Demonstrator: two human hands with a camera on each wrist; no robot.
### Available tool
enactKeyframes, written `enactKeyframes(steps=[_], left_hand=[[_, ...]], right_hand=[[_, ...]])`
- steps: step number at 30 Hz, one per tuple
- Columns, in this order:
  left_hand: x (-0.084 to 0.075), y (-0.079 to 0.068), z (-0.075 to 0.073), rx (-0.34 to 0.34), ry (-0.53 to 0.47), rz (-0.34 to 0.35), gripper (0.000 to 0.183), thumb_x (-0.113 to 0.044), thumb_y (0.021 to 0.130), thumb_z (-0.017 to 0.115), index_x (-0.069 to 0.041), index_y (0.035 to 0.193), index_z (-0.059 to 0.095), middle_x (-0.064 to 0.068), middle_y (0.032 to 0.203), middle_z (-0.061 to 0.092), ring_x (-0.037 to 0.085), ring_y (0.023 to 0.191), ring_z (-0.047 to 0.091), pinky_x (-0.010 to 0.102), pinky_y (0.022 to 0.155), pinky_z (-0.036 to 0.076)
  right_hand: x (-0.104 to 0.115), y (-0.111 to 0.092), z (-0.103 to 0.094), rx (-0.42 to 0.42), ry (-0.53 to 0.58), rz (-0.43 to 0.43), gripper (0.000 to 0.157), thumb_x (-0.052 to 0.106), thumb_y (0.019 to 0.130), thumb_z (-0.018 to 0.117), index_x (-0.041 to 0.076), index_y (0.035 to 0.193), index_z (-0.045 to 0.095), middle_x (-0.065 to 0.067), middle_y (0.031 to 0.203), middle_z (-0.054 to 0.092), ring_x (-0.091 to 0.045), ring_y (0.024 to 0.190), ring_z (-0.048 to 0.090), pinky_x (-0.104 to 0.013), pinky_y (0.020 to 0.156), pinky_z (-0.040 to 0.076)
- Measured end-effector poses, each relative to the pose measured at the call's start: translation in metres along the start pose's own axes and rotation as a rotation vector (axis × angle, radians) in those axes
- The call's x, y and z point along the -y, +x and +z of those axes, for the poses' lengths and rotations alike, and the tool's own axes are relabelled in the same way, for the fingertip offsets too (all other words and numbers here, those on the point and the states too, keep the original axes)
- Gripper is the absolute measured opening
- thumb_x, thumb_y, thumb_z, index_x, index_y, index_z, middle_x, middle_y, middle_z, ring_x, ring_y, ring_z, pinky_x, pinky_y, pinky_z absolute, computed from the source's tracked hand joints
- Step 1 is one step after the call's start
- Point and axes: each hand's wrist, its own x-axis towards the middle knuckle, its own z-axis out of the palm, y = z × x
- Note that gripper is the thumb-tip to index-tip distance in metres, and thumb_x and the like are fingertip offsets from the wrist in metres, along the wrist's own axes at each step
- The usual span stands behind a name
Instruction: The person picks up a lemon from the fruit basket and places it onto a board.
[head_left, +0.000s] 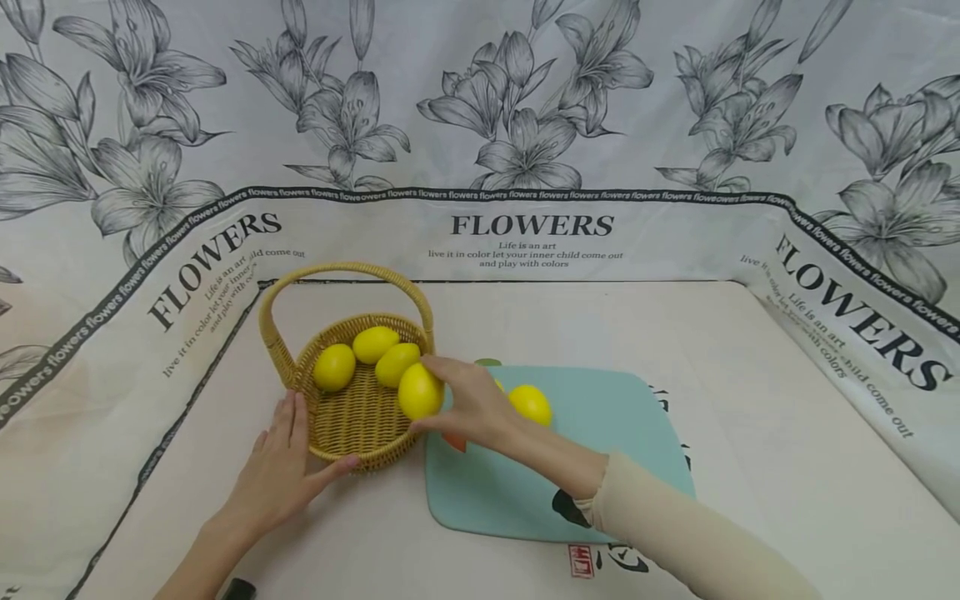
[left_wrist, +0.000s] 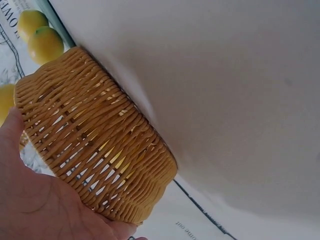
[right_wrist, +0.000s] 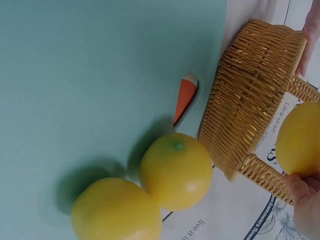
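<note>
A woven basket [head_left: 367, 458] with a tall arched handle stands on the left, several yellow lemons [head_left: 333, 367] lying inside it. My left hand [head_left: 277, 467] rests against its near left side, fingers extended along the wall and thumb at the front rim; in the left wrist view the hand [left_wrist: 45, 205] spans the wicker. Over the basket's right rim, my right hand [head_left: 480, 404] holds another lemon [head_left: 421, 392] between thumb and fingers. Two more lemons [right_wrist: 176, 171] touch each other on a light blue cutting board [head_left: 622, 417], one mostly hidden behind the right hand in the head view.
On the board near the basket lies a slim orange-red piece [right_wrist: 185, 97] with a pale tip. Something green [head_left: 489, 362] peeks out at the board's far edge. Flower-printed cloth [head_left: 532, 150] surrounds the white table surface [head_left: 765, 467]. A small black object [head_left: 240, 590] shows at the bottom edge.
</note>
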Motion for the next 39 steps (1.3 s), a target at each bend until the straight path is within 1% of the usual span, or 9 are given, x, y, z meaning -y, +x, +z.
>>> enactKeyframes(steps=[4, 8, 12, 17, 21, 28, 39], left_hand=[[0.000, 0.000, 0.000, 0.001, 0.005, 0.002, 0.114, -0.067, 0.087, 0.052, 0.014, 0.148, 0.001, 0.036, 0.155, 0.001, 0.052, 0.142, 0.013, 0.070, 0.108, 0.021], [0.000, 0.000, 0.000, 0.003, 0.002, 0.001, 0.114, -0.067, 0.086, 0.052, 0.013, 0.148, 0.001, 0.035, 0.155, 0.001, 0.052, 0.142, 0.013, 0.070, 0.108, 0.020], [0.000, 0.000, 0.000, 0.000, 0.003, 0.004, 0.114, -0.067, 0.086, 0.052, 0.013, 0.148, 0.001, 0.035, 0.155, 0.001, 0.052, 0.142, 0.012, 0.070, 0.108, 0.020], [0.001, 0.000, 0.000, 0.008, 0.000, -0.001, 0.114, -0.067, 0.086, 0.052, 0.013, 0.148, 0.000, 0.035, 0.155, 0.000, 0.052, 0.143, 0.011, 0.070, 0.108, 0.020], [0.001, 0.000, 0.000, 0.012, -0.003, -0.006, 0.114, -0.068, 0.086, 0.052, 0.013, 0.148, 0.000, 0.035, 0.155, -0.001, 0.052, 0.143, 0.011, 0.069, 0.109, 0.020], [0.000, 0.000, 0.000, 0.014, -0.004, -0.008, 0.114, -0.068, 0.086, 0.052, 0.013, 0.148, 0.001, 0.035, 0.155, 0.000, 0.051, 0.143, 0.011, 0.069, 0.109, 0.020], [0.000, 0.001, -0.002, 0.016, 0.006, -0.003, 0.114, -0.068, 0.086, 0.051, 0.014, 0.148, 0.002, 0.035, 0.155, 0.001, 0.052, 0.142, 0.013, 0.070, 0.108, 0.021]], right_hand=[[-0.004, -0.006, -0.003, -0.045, 0.016, -0.021, 0.082, 0.030, 0.069, 0.087, -0.004, 0.135, 0.052, -0.018, 0.137, 0.056, -0.029, 0.127, 0.054, -0.037, 0.105, 0.045], [-0.008, -0.013, -0.008, -0.071, 0.017, -0.033, 0.081, 0.029, 0.068, 0.087, -0.004, 0.134, 0.053, -0.017, 0.136, 0.057, -0.028, 0.125, 0.056, -0.037, 0.103, 0.047], [-0.013, -0.021, -0.012, -0.089, 0.033, -0.011, 0.080, 0.029, 0.069, 0.087, -0.002, 0.134, 0.053, -0.015, 0.136, 0.058, -0.027, 0.123, 0.058, -0.037, 0.101, 0.049], [-0.019, -0.028, -0.016, -0.122, 0.059, -0.005, 0.079, 0.027, 0.068, 0.088, -0.002, 0.134, 0.053, -0.016, 0.133, 0.060, -0.027, 0.118, 0.061, -0.037, 0.096, 0.052], [-0.023, -0.033, -0.019, -0.143, 0.051, -0.006, 0.079, 0.026, 0.068, 0.088, -0.002, 0.133, 0.054, -0.017, 0.133, 0.059, -0.028, 0.120, 0.060, -0.039, 0.098, 0.051], [-0.031, -0.045, -0.026, -0.162, 0.028, 0.022, 0.080, 0.027, 0.068, 0.088, -0.003, 0.133, 0.054, -0.017, 0.134, 0.058, -0.031, 0.124, 0.057, -0.042, 0.101, 0.048], [-0.044, -0.059, -0.036, -0.220, 0.005, 0.045, 0.082, 0.028, 0.065, 0.089, -0.004, 0.132, 0.054, -0.018, 0.133, 0.059, -0.033, 0.123, 0.058, -0.044, 0.099, 0.049]])
